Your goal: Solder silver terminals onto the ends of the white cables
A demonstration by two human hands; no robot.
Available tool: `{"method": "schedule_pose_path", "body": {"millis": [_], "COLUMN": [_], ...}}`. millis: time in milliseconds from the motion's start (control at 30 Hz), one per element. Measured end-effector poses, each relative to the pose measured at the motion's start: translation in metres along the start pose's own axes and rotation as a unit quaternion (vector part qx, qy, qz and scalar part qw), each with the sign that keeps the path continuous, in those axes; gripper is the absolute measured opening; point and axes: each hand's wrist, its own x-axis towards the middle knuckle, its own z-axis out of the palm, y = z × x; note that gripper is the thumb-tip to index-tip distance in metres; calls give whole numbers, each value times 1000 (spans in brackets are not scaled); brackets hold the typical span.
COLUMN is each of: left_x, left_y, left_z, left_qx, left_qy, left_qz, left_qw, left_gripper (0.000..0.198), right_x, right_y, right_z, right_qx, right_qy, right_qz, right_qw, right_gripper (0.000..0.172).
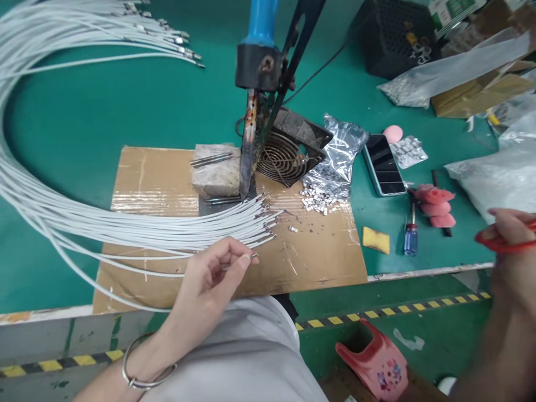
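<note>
Lap: grey cloth (251, 357) fills the bottom of the view below the table's front edge, and a red stool (372, 365) stands on the floor to its right.
Left hand (209, 273): at the front edge of the table, with a bangle (142, 371) on the wrist. Thumb and forefinger are pinched closed on the metal tip of one white cable (252, 256).
Right hand (508, 257): near the table's front right corner and blurred. Its fingers are curled through a red handle (502, 245).
Cardboard sheet (159, 178): lies on the green table (84, 111) along the front edge, under the left hand.
Cable bundle (125, 229): white, sweeping in from the left edge across the cardboard. Its tips are fanned out just beyond the held cable.
Metal clips (320, 195): a loose pile at the cardboard's right side.
Screwdriver (411, 234) and phone (383, 164): on the table right of the cardboard.
Blue-handled tool (259, 67): upright in a stand at mid-table, with a stone block (215, 167) to its left and a fan (288, 153) leaning on its right.
</note>
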Motion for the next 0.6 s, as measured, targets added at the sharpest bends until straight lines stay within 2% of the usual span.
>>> {"method": "schedule_pose_path", "body": {"millis": [33,100,133,167,200,233,300,367,467,600], "left_x": [0,0,0,0,0,-1,-3,-4,-7,-8], "left_y": [0,1,1,2,3,3,5,7,9,8], "left_z": [1,3,4,5,7,7,9,9,7,5], "left_qx": [-1,-2,-3,-4,-5,-7,-8,-12,-14,-3], "left_qy": [1,7,9,11,12,12,13,17,24,13], "left_qz": [4,16,22,29,35,40,44,36,22,39], "left_qw": [1000,1000,1000,1000,999,999,999,999,999,999], "left_gripper": [22,20,20,20,20,19,18,17,17,16], "right_x": [-27,-84,-110,-134,-155,-173,-198,-211,-218,-219], "right_y": [-13,-41,-56,-69,-81,-92,-107,-115,-120,-124], "right_z": [-6,-12,-12,-10,-5,1,15,27,38,43], "right_qx": [18,47,96,129,134,119,85,88,95,100], "right_qy": [-50,-176,-299,-393,-470,-509,-554,-585,-612,-621], "right_qz": [-3,-49,-74,-98,-120,-130,-125,-131,-142,-146], "right_qw": [999,982,947,905,864,843,819,796,772,764], "right_gripper": [21,22,23,25,30,34,42,47,45,43]}}
